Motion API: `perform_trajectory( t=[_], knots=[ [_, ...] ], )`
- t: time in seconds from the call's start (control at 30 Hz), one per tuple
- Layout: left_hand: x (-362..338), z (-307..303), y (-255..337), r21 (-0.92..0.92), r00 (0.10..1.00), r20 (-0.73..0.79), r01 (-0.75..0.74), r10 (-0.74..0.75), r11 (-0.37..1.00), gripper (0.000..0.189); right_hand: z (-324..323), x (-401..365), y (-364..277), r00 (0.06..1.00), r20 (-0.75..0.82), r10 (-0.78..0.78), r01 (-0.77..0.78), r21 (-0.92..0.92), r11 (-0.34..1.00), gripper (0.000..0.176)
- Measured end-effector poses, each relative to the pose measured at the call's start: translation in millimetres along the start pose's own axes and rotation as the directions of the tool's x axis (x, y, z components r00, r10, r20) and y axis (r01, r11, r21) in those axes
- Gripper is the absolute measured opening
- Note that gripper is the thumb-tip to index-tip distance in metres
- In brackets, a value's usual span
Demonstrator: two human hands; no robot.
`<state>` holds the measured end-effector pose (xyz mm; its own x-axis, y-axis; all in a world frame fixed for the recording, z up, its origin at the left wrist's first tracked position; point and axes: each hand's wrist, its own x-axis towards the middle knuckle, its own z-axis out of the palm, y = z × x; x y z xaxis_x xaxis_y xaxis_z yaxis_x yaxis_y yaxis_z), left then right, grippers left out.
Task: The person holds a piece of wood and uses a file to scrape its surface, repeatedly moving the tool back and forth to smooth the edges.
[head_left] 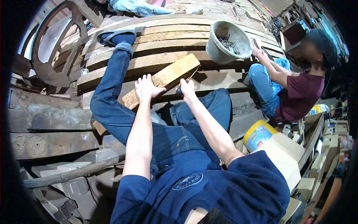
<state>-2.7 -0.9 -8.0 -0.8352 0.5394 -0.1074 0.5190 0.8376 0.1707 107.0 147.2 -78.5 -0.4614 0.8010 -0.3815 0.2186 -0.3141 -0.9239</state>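
Note:
A squared wooden beam (175,72) lies slantwise in front of me, partly under my left leg. My left hand (146,89) rests on it, fingers spread over its far edge and thumb apart. Just right of the beam, my right hand (187,89) is closed around the dark handle of a thin-bladed hand tool (192,74). Its metal blade points up and to the right, beside the beam's end. I cannot make out whether the blade touches the wood, nor its exact kind.
Wooden planks (156,41) make up the floor. A grey bucket (215,46) holding dark metal pieces stands ahead, near a seated person (302,84). A yellow bucket (257,132) sits at right. A round wooden frame (37,48) and a long pole (74,173) are at left.

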Motion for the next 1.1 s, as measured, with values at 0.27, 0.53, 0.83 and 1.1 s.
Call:
perform_trajectory(
  t=[0.27, 0.53, 0.83, 1.1],
  knots=[
    [-2, -4, 3, 0.022, 0.999, 0.043, 0.025, -0.026, 0.999, 0.109, -8, 3, 45, 0.995, -0.010, -0.104, 0.104, -0.031, 0.994, 0.017],
    [-2, -4, 4, 0.002, 0.998, 0.053, 0.025, -0.025, 1.000, 0.111, -12, -48, 43, 0.996, 0.086, -0.020, 0.023, -0.030, 0.999, 0.018],
    [2, -8, 2, 0.006, 0.999, 0.051, 0.016, -0.016, 1.000, 0.110, -1, -7, 20, 0.998, 0.056, 0.038, -0.033, -0.087, 0.996, 0.036],
    [0, -1, 2, 0.018, 1.000, -0.007, 0.004, -0.004, 1.000, 0.107, -5, 7, 57, 1.000, -0.008, 0.013, -0.015, -0.228, 0.974, 0.043]
  ],
)
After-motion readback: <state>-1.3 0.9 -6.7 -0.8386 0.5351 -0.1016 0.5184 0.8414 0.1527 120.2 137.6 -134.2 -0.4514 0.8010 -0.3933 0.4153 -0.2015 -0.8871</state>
